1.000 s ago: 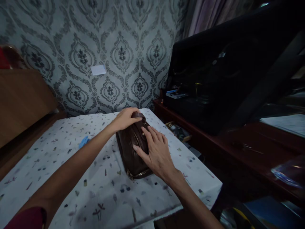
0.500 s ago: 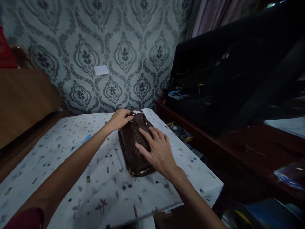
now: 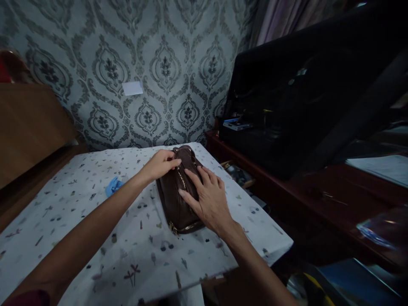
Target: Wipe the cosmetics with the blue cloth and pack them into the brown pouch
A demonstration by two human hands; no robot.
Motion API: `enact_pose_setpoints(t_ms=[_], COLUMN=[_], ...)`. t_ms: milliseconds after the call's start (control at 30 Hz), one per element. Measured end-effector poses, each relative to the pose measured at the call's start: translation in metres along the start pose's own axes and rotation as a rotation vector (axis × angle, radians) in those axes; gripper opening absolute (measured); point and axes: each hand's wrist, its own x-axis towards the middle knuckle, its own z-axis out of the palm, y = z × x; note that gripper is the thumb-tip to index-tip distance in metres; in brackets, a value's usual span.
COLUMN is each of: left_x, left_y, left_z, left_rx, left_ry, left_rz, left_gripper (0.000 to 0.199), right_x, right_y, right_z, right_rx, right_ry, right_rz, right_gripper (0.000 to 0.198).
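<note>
A dark brown leather bag (image 3: 168, 199) with gold zippers lies on the patterned white cloth. My left hand (image 3: 160, 165) is at its far end, thumb and fingers pinched together at the front zipper (image 3: 182, 178); the small pull between them is mostly hidden. Spread over the bag's right side, my right hand (image 3: 210, 199) rests with its fingers apart, pressing on the leather. At the near end of the bag, another gold zipper (image 3: 188, 228) runs round the edge.
A crumpled blue item (image 3: 113, 186) lies left of the bag on the cloth-covered table (image 3: 79, 225). To the left is a wooden cabinet (image 3: 32, 127). On the right, a large black screen-like object (image 3: 270, 106) stands on a reddish-brown desk (image 3: 318, 199) with papers (image 3: 382, 168).
My left hand has come slightly nearer along the zipper. A white patch at the bag's far end no longer shows. More of the blue item is visible; my right hand stays on the bag.
</note>
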Motion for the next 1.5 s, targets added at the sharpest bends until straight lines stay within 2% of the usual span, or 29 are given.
enact_pose_setpoints(t_ms=[100,300,433,633,867,1133,1333,1400,1500], left_x=[-0.003,0.013,0.031,0.041,0.040,0.032,0.021,0.013,-0.001], left_y=[0.004,0.012,0.025,0.033,0.029,0.030,0.026,0.023,0.019], left_z=[0.001,0.008,0.017,0.026,0.030,0.037,0.023,0.014,0.002], left_rx=[0.004,0.172,0.182,0.204,0.099,0.019,0.097,0.204,0.361], left_ry=[-0.009,0.137,0.061,0.111,0.114,0.037,-0.027,0.031,0.111], left_rz=[0.015,0.123,0.132,0.079,0.058,0.142,0.233,0.241,0.157], left_gripper=[0.022,0.012,0.016,0.021,0.019,0.022,0.015,0.015,0.018], right_x=[-0.001,-0.012,-0.022,-0.027,-0.026,-0.026,-0.032,-0.037,-0.047], right_y=[0.001,0.006,0.008,0.009,0.010,0.010,0.012,0.012,0.011], right_z=[0.002,0.007,0.008,0.012,0.013,0.014,0.013,0.013,0.015], right_rx=[0.011,0.103,0.185,0.262,0.298,0.324,0.339,0.338,0.320], right_ry=[0.009,0.064,0.124,0.213,0.194,0.171,0.172,0.168,0.167], right_rz=[-0.012,-0.019,0.005,0.003,-0.002,0.009,0.008,0.016,0.029], right_gripper=[0.060,0.070,0.066,0.058,0.057,0.060,0.059,0.060,0.061])
